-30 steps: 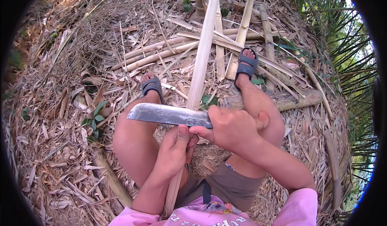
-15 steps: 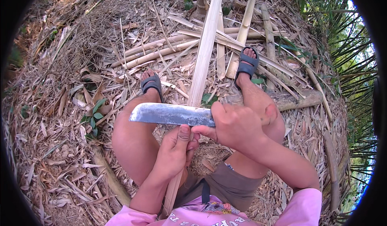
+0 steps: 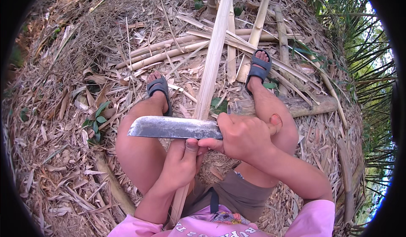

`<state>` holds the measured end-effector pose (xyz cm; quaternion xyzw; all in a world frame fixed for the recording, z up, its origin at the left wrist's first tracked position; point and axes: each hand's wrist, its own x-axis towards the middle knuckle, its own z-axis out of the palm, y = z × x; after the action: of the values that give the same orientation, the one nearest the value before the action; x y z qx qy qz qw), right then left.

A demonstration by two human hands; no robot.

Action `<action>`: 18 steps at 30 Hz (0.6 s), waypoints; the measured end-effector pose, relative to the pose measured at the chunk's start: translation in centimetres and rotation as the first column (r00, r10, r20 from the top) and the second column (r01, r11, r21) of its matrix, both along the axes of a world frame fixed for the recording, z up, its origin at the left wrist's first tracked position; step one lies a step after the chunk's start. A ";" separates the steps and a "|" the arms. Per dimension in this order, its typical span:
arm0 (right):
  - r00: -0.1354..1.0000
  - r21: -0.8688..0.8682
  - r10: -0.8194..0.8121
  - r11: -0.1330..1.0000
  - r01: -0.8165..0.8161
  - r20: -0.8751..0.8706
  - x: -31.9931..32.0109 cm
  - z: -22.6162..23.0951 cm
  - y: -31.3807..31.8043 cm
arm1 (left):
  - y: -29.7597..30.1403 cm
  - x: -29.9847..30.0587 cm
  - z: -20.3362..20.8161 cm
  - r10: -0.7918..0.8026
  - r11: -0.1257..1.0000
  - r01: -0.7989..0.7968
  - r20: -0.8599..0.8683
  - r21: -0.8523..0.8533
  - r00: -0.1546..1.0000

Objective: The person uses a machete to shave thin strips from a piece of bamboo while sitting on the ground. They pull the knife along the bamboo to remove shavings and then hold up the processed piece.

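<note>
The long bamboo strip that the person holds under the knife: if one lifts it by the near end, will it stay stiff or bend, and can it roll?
The bamboo strip is long, thin and flat, so it would probably flex and sag at its far end. It looks dry and pale, so likely light. Being a flat split piece, it should not roll. The left hand grips it near the knife, held by the right hand.

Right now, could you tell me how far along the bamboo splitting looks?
Done: split bamboo strips lie by the feet. In hand: the left hand grips a long bamboo slat; the right hand holds the knife across it. Left: round bamboo culms lie uncut.
</note>
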<state>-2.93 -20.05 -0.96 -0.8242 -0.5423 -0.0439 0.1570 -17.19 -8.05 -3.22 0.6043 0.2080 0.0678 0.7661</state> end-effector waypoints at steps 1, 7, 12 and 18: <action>0.999 0.016 0.002 1.000 -0.003 0.053 0.2 -0.1 0.1 | 0.0 0.2 0.4 0.006 0.999 -0.007 -0.037 -0.033 0.999; 0.981 -0.057 0.060 0.997 -0.050 0.182 2.6 1.1 0.3 | -0.1 1.2 1.2 -0.012 0.972 -0.033 -0.190 -0.232 0.982; 0.998 -0.046 0.054 0.997 -0.056 -0.024 0.1 0.6 0.1 | -0.3 0.3 1.8 -0.032 0.955 -0.014 -0.149 -0.297 0.988; 0.984 0.080 0.124 0.988 -0.135 0.124 1.7 -0.4 0.0 | -0.4 0.7 2.8 -0.074 0.974 0.038 -0.151 -0.225 0.986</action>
<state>-1.22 -20.03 -1.36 -0.7754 -0.6007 -0.1064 0.1630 -16.49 -8.44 -0.47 0.5245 0.2571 -0.0255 0.8112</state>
